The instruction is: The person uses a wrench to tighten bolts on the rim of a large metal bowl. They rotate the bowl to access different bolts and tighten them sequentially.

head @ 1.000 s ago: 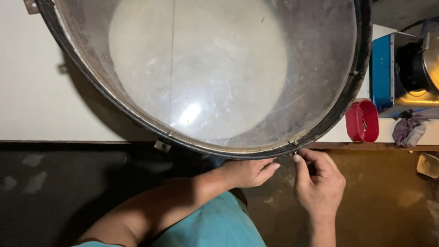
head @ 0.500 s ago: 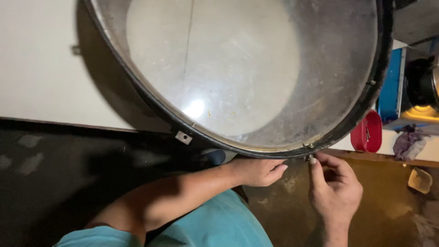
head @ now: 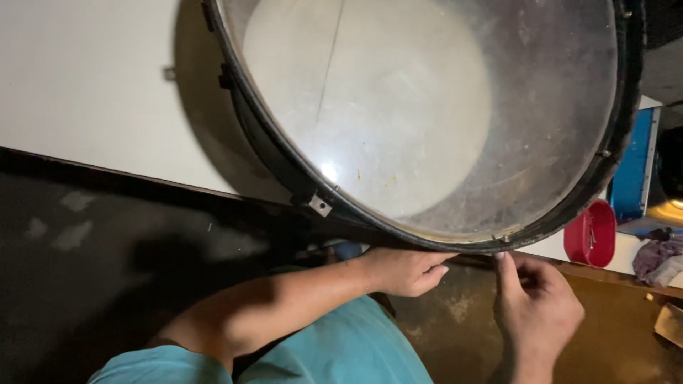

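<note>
Both hands work at the lower edge of a big round drum that leans tilted over the person's lap. Left hand lies just under the black hoop, fingers curled loosely and pressed against the rim, gripping nothing that can be made out. Right hand sits just beside it, thumb and forefinger pinched together at the rim near a small metal lug; whether something tiny is caught between them cannot be told. Above them the drum's clear, dusty skin shines under a light. A second bracket juts from the hoop to the left. Further right stand a red container and a blue box, with crumpled cloth close by.
</note>
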